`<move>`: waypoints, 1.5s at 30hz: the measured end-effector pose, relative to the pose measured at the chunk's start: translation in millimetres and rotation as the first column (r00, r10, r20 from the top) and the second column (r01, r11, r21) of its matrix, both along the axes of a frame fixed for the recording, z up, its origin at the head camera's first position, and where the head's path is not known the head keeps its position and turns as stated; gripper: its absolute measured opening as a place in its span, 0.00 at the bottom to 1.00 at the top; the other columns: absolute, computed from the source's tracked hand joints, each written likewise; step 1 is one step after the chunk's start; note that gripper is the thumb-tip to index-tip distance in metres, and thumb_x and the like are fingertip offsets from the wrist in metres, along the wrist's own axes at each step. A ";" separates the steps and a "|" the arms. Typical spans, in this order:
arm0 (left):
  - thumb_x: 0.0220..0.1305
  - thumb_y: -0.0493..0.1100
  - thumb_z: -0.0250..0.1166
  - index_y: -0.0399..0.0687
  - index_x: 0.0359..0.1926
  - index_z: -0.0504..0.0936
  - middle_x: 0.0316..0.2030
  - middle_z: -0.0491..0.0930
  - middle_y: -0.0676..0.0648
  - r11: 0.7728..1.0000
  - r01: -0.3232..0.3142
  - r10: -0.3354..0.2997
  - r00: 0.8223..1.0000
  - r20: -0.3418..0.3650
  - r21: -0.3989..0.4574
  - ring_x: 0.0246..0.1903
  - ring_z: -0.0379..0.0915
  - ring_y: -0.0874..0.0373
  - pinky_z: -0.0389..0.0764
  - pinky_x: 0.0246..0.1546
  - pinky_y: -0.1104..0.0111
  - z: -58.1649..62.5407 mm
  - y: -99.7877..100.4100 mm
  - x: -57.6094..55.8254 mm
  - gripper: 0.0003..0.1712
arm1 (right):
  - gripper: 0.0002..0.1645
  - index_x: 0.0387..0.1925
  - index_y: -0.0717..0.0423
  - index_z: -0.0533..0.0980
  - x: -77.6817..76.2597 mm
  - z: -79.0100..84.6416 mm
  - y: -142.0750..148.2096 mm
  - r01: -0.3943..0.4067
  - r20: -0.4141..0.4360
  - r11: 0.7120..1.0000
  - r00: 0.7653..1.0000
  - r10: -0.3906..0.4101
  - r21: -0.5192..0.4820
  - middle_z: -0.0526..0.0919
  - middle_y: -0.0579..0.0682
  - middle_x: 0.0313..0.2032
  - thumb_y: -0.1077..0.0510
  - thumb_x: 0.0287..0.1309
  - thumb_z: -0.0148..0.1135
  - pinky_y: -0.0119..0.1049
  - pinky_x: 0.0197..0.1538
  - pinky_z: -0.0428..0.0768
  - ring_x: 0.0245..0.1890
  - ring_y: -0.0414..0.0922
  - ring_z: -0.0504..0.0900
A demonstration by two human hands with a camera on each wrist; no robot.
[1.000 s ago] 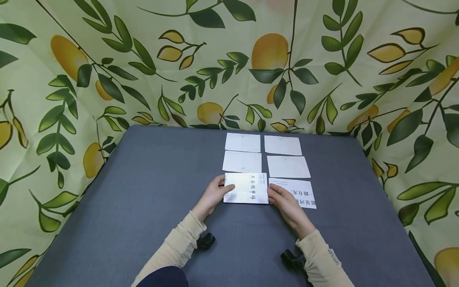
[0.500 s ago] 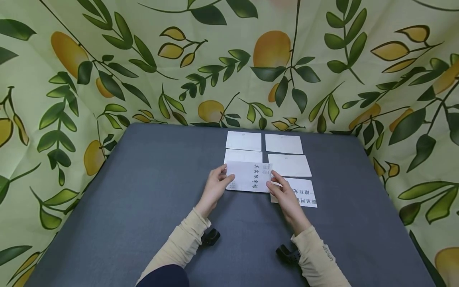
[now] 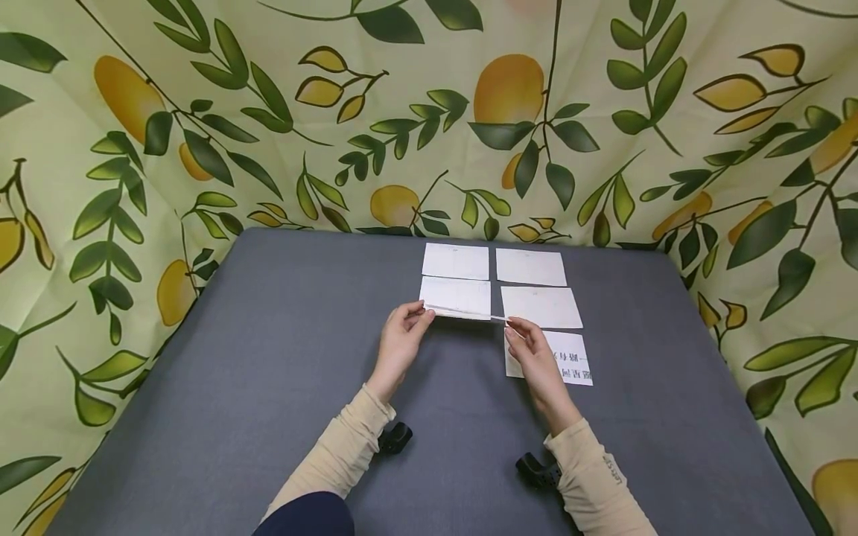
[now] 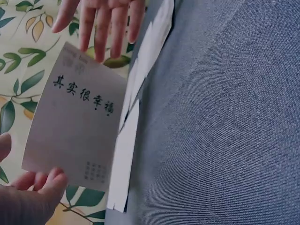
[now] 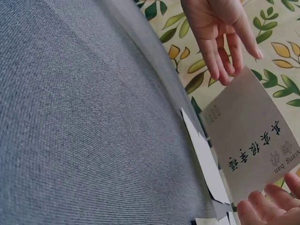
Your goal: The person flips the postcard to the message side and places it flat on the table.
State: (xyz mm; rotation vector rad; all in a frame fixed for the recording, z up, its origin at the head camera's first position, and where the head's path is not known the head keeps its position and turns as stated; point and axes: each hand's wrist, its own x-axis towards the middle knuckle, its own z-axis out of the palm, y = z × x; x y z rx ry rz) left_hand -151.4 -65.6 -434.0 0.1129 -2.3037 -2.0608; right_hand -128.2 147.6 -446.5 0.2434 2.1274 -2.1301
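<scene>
A white card (image 4: pixel 77 122) printed with Chinese characters stands tilted between my two hands, above the table. From the head view it shows almost edge-on as a thin strip (image 3: pixel 469 313). My left hand (image 3: pixel 402 335) holds its left end with thumb and fingertips. At the opposite end, the fingertips of my right hand (image 3: pixel 532 353) hold its edge. In the right wrist view, the printed face (image 5: pixel 253 136) is turned toward the wrist cameras. Just below and right lies another card with large characters (image 3: pixel 570 361), partly covered by my right hand.
Beyond the hands, blank-looking white cards lie in two columns: back left (image 3: pixel 456 260), back right (image 3: pixel 531 266), front left (image 3: pixel 456 289) and front right (image 3: pixel 541 307). A grey cloth covers the table (image 3: pixel 302 320). Behind it hangs a leaf-and-fruit patterned curtain (image 3: pixel 429 149).
Both hands have lifted the printed card off the table and moved it away from the body. It has tipped up from lying flat to nearly edge-on in the head view.
</scene>
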 end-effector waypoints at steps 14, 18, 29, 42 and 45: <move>0.62 0.36 0.60 0.28 0.41 0.75 0.39 0.79 0.25 0.987 -0.055 0.055 0.998 0.005 0.149 0.32 0.82 0.52 0.81 0.44 0.54 -9.4 -2.2 -4.9 0.12 | 0.25 0.61 0.59 0.64 -2.8 -4.5 0.7 0.039 0.012 0.999 0.999 -0.040 0.035 0.66 0.53 0.65 0.56 0.65 0.53 0.32 0.58 0.73 0.59 0.42 0.70; 0.62 0.35 0.60 0.29 0.41 0.76 0.37 0.80 0.27 0.993 -0.059 0.057 0.998 0.021 0.105 0.32 0.83 0.48 0.81 0.43 0.54 -10.9 -3.5 -4.8 0.11 | 0.28 0.58 0.60 0.69 -4.2 -11.3 3.3 0.090 -0.045 0.996 0.995 -0.090 0.011 0.71 0.53 0.61 0.49 0.61 0.58 0.23 0.49 0.76 0.51 0.33 0.75; 0.57 0.35 0.64 0.37 0.53 0.75 0.29 0.82 0.37 0.992 0.011 -0.010 1.000 0.007 -0.129 0.27 0.79 0.50 0.76 0.28 0.70 -14.0 -9.6 -1.8 0.21 | 0.34 0.60 0.64 0.66 -4.9 -18.0 4.5 0.132 -0.100 0.990 0.986 -0.136 -0.052 0.74 0.55 0.55 0.57 0.52 0.67 0.25 0.40 0.80 0.35 0.32 0.81; 0.54 0.39 0.68 0.36 0.54 0.75 0.20 0.71 0.50 0.903 0.114 -0.144 0.989 -0.041 -0.414 0.17 0.61 0.65 0.65 0.20 0.75 -15.7 -14.5 4.0 0.26 | 0.32 0.60 0.55 0.68 -3.4 -14.1 0.0 0.087 -0.051 0.959 0.996 -0.075 0.270 0.70 0.50 0.37 0.64 0.52 0.64 0.25 0.29 0.70 0.25 0.34 0.68; 0.54 0.41 0.68 0.36 0.55 0.74 0.19 0.67 0.53 0.873 0.127 -0.157 0.987 -0.026 -0.471 0.17 0.59 0.64 0.62 0.20 0.75 -16.8 -15.2 5.0 0.27 | 0.38 0.64 0.55 0.63 -5.0 -17.0 -0.1 0.020 -0.066 0.907 0.998 0.008 0.421 0.71 0.52 0.35 0.62 0.51 0.66 0.26 0.26 0.69 0.23 0.34 0.69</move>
